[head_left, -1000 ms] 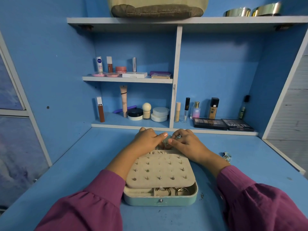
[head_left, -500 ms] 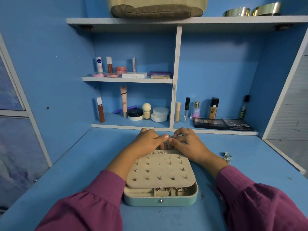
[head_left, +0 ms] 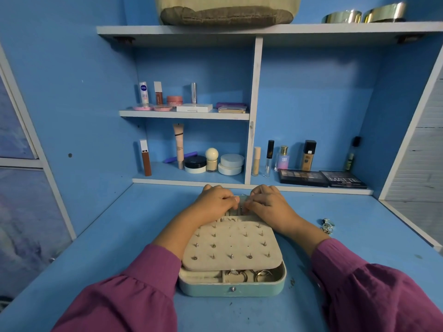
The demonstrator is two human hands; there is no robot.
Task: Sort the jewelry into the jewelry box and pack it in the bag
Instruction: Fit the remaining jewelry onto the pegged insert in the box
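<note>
The left hand (head_left: 214, 204) and right hand (head_left: 268, 205) are meeting fingertip to fingertip, curled and pinching something small I cannot make out, at the far edge of the jewelry box (head_left: 232, 282). The box is sitting open on the blue surface (head_left: 115, 238) just beneath the wrists, its studded pad (head_left: 231, 245) lying on top. A few rings (head_left: 327, 225) are lying on the surface right of the right hand.

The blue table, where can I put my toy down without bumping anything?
Bare table lies left of the jewelry box, out to the blue wall. There is a smaller patch between the box and the loose rings on the right. The middle is crowded: both hands, left and right, work behind the box.
</note>
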